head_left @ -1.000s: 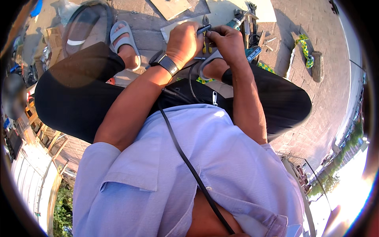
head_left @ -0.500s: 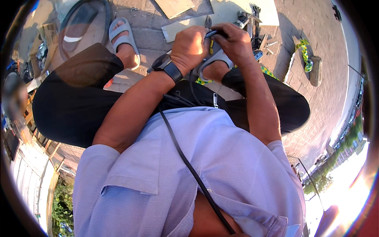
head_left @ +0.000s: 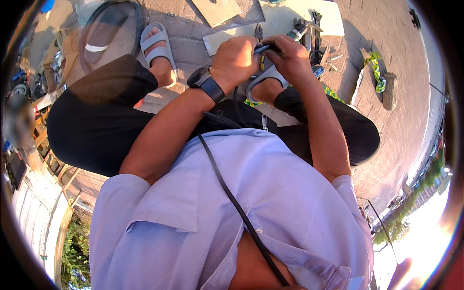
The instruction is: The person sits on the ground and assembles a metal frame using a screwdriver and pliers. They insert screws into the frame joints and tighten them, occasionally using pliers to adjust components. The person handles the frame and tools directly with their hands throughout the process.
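My left hand (head_left: 235,62) and my right hand (head_left: 290,57) meet in front of me, above the ground between my feet. Both are closed on a short, dark bluish, cable-like piece (head_left: 261,49) that spans the small gap between them. Its ends disappear inside my fingers, so its exact kind is unclear. Just beyond the hands are the dark jaws of pliers (head_left: 259,32). A yellow handle (head_left: 262,62) shows below the held piece, partly covered by my fingers. A dark watch (head_left: 211,89) is on my left wrist.
Light boards (head_left: 216,10) lie on the paving ahead. Metal tools (head_left: 300,30), including a wrench (head_left: 316,19), are gathered right of my hands. A green-yellow strap (head_left: 375,67) lies by a stone-like block (head_left: 389,91). A black cord (head_left: 224,181) crosses my shirt. Grey sandals (head_left: 159,46) are on my feet.
The view has shifted slightly, so the surroundings sit a little lower and further right. Both hands keep their hold on the bluish piece, with only small finger movement.
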A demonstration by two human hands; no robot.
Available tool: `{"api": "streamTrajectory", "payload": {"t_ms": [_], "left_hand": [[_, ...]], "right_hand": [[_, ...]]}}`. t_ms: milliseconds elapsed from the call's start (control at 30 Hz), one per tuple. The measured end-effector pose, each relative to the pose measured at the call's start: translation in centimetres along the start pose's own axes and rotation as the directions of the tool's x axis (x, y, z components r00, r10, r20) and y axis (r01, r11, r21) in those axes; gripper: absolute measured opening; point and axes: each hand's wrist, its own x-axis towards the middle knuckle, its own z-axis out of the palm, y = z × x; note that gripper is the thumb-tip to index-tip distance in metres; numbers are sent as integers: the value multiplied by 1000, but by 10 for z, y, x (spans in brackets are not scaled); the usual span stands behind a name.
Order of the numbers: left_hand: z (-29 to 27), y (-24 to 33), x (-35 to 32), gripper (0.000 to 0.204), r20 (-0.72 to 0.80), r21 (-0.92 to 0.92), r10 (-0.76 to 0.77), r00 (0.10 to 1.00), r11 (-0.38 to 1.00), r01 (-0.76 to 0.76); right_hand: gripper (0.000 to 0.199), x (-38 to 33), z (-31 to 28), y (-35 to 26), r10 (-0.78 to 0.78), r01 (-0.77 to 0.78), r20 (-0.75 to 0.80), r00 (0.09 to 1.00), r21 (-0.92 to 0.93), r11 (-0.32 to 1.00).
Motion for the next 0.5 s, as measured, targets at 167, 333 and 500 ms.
{"api": "streamTrajectory", "payload": {"t_ms": [167, 333, 500], "left_hand": [[-19, -15, 23, 44, 289, -26, -95, 953, 994, 107], [-19, -80, 65, 49, 338, 4, -465, 818, 870, 493], [8, -163, 94, 39, 189, 165, -475, 859, 878, 449]], "right_hand": [[24, -6, -5, -3, 38, -37, 39, 999, -28, 999], [25, -5, -7, -5, 113, -116, 63, 992, 57, 992], [27, 3, -7, -5, 155, -163, 76, 985, 114, 980]]}}
